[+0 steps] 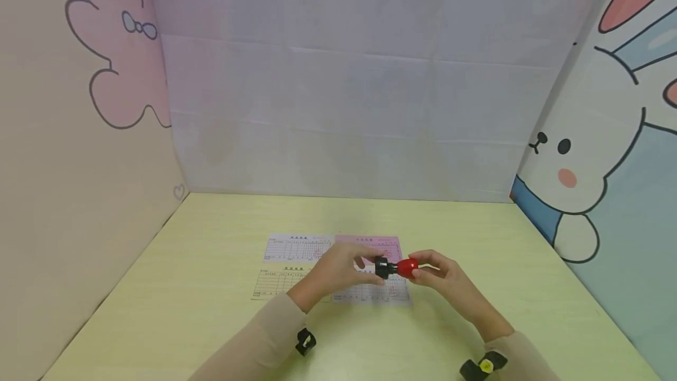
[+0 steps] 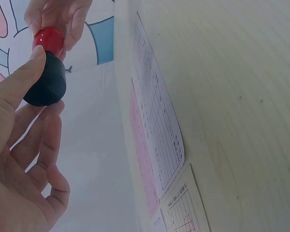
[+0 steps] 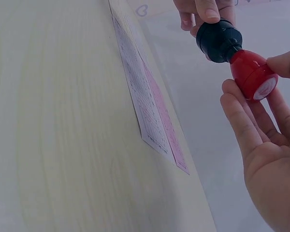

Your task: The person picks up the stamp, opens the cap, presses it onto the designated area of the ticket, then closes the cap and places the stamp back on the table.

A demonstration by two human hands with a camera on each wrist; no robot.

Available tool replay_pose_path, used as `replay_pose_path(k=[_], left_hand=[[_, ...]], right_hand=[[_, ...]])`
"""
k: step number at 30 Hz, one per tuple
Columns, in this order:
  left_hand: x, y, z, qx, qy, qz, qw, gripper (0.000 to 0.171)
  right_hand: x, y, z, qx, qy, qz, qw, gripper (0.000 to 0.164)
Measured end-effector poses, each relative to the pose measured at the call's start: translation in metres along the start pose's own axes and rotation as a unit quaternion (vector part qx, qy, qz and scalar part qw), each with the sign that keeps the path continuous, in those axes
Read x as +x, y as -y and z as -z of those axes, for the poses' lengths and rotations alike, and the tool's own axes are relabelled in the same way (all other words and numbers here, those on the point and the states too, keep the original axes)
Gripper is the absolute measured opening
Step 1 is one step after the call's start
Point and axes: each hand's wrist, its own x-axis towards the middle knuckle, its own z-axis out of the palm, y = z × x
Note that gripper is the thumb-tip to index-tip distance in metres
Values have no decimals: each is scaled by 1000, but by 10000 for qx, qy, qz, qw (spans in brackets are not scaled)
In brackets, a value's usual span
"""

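Both hands hold a hand stamp with a red knob handle (image 1: 406,268) and a black round base (image 1: 382,267), sideways above the paper forms. My left hand (image 1: 341,266) pinches the black end between thumb and fingers. From the other side, my right hand (image 1: 446,282) grips the red knob between thumb and fingertips. A narrow dark neck joins the two parts. In the right wrist view a pale round label shows on the end of the red knob (image 3: 249,72). The left wrist view shows the left thumb along the black base (image 2: 47,87).
Beneath the hands lie printed forms: a white one (image 1: 285,248), a pink one (image 1: 392,244), a yellowish one (image 1: 272,284) and a whitish one (image 1: 370,294), with red marks on them. The pale wooden table (image 1: 211,240) meets a white back wall and cartoon-printed side walls.
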Motion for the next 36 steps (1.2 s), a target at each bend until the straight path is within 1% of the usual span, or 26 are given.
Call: replay_pose_path(k=[9,12,17,21,27,36], left_hand=[[-1,0,1,40,31,91,9999,56],[-1,-1,2,75,39,145,9999,54],[0,-1,5,106,-3,126,9999,53],[-1,2,4,14,-3,114,9999,54],[-2,5,4,-135,-1,53,9999,55],[-1,4,4,-345,31,-26,9994,60]], right_hand=[[2,-3,-3,57,48,59,10000,39],[2,-2,-4,-9,-39,-3,10000,39],[4,2,-7,-126,-240,-188,9995,42],[4,2,-9,-230,-270,-207,9992,44],[6,-1,-8,-264,-209,-6,9994,44],[5,1,-8,-400,-475,-44,9981,43]])
